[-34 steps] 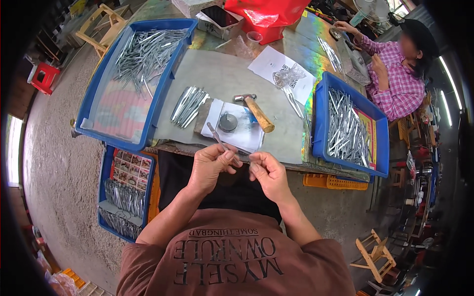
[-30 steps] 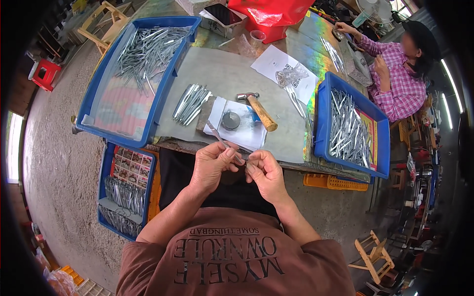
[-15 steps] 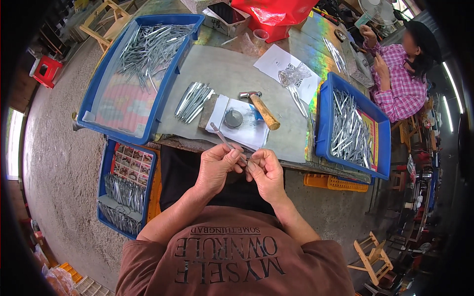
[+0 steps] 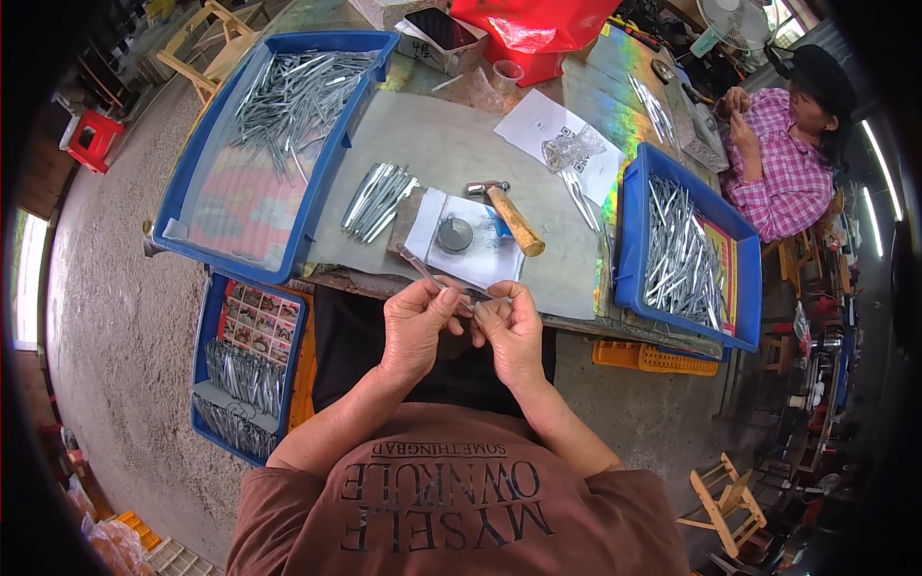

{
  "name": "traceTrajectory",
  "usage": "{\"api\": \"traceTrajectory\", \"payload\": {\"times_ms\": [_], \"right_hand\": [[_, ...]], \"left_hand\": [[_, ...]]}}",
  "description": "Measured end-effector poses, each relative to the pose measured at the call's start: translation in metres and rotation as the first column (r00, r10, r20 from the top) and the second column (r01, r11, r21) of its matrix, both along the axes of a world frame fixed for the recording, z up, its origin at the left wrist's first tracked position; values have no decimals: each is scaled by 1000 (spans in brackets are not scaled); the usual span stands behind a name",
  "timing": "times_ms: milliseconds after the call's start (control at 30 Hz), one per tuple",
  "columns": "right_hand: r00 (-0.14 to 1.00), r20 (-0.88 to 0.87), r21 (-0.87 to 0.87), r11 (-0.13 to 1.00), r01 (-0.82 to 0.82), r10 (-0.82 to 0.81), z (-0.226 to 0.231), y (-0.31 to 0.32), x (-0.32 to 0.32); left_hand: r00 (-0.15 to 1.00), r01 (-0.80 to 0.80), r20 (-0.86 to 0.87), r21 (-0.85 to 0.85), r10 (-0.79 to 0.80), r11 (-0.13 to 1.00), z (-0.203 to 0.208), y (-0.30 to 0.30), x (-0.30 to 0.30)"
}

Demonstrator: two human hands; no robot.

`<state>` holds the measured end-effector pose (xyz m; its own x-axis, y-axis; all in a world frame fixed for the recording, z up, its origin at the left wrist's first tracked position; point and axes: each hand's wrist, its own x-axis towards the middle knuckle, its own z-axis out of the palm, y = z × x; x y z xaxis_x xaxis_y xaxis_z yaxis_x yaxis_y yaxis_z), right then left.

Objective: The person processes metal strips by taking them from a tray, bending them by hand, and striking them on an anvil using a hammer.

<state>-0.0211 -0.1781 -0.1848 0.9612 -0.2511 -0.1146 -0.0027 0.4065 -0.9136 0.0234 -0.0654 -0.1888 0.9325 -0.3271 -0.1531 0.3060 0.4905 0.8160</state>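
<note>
Just off the table's near edge, my left hand (image 4: 420, 328) pinches a slim grey metal piece (image 4: 419, 268), shaped like tweezers, between thumb and fingers. Its far end slants up and left toward the white pad. My right hand (image 4: 509, 334) has its fingers closed at the near end of the same piece; the tip is hidden among them. Beyond my hands a round grey metal block (image 4: 454, 233) stands on a white paper pad (image 4: 480, 261). A ball-peen hammer (image 4: 515, 220) with a wooden handle lies right of it. Several similar slim metal pieces (image 4: 376, 203) lie left of the pad.
Blue trays of metal pieces stand at the left (image 4: 305, 206) and right (image 4: 629, 245). Another blue tray (image 4: 199, 360) sits lower left. A red bag (image 4: 523, 43), boxed phone (image 4: 442, 27) and printed paper (image 4: 523, 120) lie farther back. A co-worker (image 4: 783, 158) sits at far right.
The held metal piece has tilted lower, its far end dropping toward the table edge. My hands have shifted slightly left. The co-worker's hands have come together lower down.
</note>
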Motion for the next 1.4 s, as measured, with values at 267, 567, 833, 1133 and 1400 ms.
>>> {"api": "traceTrajectory", "payload": {"times_ms": [267,567,833,1133,1400], "right_hand": [[999,2,-50,998,-33,34,-2,-5,-5],[1000,-1,-86,996,-16,16,-3,-15,-14],[1000,-13,-113,993,-14,13,-6,-18,-18],[999,-41,-138,990,9,-15,-8,-24,-22],[996,18,-144,986,85,-83,2,-41,-14]], "left_hand": [[998,-46,44,70,43,996,5,3,22],[957,-111,286,202,50,973,7,-8,71],[934,-153,357,375,10,914,12,-18,81],[922,-163,387,432,-19,887,11,-19,81],[917,-178,399,431,-10,884,10,-20,81]]}}
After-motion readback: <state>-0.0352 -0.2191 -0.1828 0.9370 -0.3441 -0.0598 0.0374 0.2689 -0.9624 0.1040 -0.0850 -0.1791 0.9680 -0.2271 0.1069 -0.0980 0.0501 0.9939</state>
